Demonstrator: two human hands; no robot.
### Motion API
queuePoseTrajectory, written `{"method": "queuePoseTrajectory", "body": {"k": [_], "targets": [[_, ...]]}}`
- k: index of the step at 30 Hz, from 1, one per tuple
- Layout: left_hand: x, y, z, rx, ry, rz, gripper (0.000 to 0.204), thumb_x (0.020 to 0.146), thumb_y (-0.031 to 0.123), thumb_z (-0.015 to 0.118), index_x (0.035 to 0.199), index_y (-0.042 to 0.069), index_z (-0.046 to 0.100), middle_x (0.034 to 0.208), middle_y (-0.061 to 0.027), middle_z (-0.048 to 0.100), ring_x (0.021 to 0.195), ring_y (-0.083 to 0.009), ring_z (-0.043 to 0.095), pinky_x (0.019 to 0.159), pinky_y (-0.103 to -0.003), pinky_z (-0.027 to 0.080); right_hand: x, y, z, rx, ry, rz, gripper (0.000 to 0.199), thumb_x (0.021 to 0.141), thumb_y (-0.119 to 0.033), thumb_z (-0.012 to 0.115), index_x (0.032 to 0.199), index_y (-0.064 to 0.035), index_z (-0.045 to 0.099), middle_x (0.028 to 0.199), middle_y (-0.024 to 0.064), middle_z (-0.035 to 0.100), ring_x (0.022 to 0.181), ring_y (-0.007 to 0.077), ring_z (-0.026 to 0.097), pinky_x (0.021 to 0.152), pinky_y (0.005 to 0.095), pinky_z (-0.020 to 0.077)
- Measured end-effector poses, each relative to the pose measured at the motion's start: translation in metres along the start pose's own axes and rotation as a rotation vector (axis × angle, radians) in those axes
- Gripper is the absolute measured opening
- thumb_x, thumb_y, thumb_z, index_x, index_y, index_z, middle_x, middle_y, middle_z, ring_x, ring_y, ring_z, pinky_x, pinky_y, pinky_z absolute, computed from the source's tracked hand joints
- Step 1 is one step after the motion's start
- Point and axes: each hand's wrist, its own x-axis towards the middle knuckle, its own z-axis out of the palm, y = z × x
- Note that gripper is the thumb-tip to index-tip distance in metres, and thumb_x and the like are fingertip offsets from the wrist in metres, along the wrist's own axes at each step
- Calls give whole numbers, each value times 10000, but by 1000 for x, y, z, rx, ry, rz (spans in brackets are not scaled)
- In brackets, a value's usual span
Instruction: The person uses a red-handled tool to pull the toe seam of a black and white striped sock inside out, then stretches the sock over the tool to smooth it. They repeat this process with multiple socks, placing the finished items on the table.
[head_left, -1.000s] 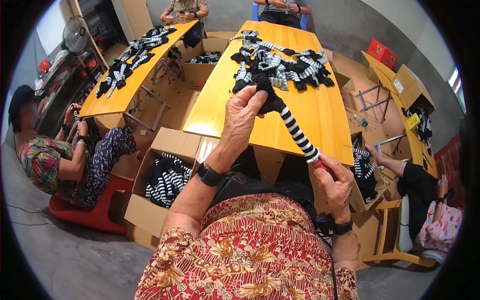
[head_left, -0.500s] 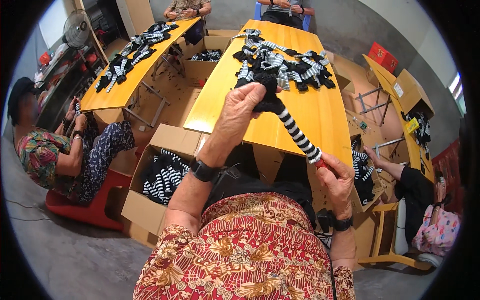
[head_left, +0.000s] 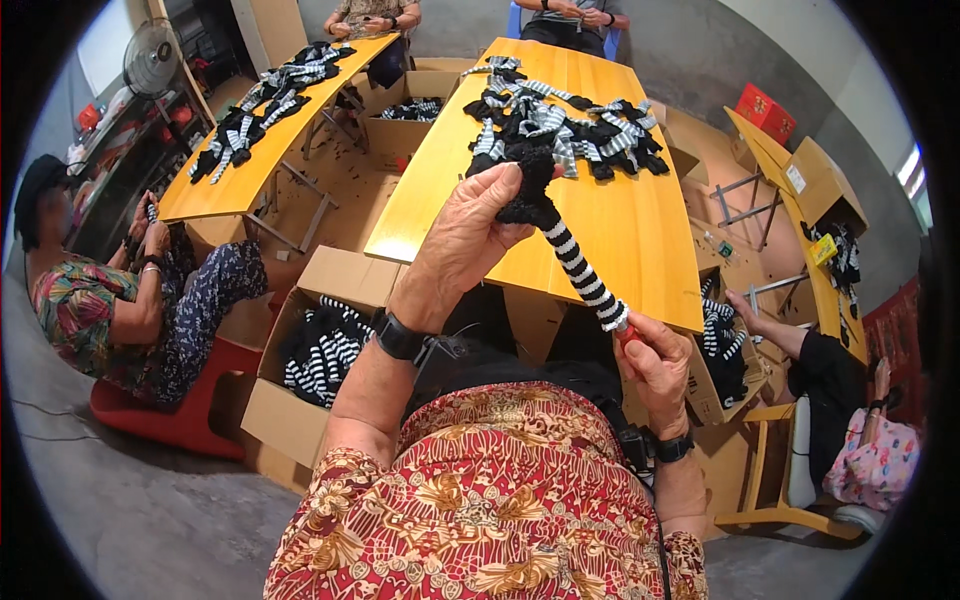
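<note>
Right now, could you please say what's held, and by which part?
A striped knit piece: left fingers pinch its black end; right fingers hold a red object at the striped end.

top [head_left: 490, 500]: red-gold, patterned | sleeves [head_left: 342, 492]: short | left wristband [head_left: 399, 338]: black | right wristband [head_left: 674, 447]: black

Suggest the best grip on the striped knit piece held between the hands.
Probably pinch the striped knit piece mid-length, across its stripes, from the far right side. It is a slim, nearly straight tube there; the left hand covers part of its bunched black end, the right hand is at its white-edged end, and both forearms come from the near side.
</note>
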Motion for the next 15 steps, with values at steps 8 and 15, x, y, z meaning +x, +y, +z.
{"method": "queuePoseTrajectory", "body": {"k": [8,15], "targets": [[-4,-2,14,72,38,-15,314,970,238,532,1207,41,596,1191,-43,629,746,-31,556,582,-169,457,-1,3,7,52,35,-32,336,867,-66,626,1193,14,608,750,62,605,542,61,460,478,198,357],[3,-34,21,345,141,197,222,958,178,564,1119,69,670,897,59,682,622,28,463,504,-150,321,1,2,25,85,223,-71,336,868,-49,623,1195,27,600,761,64,605,552,66,462,482,196,366]]}}
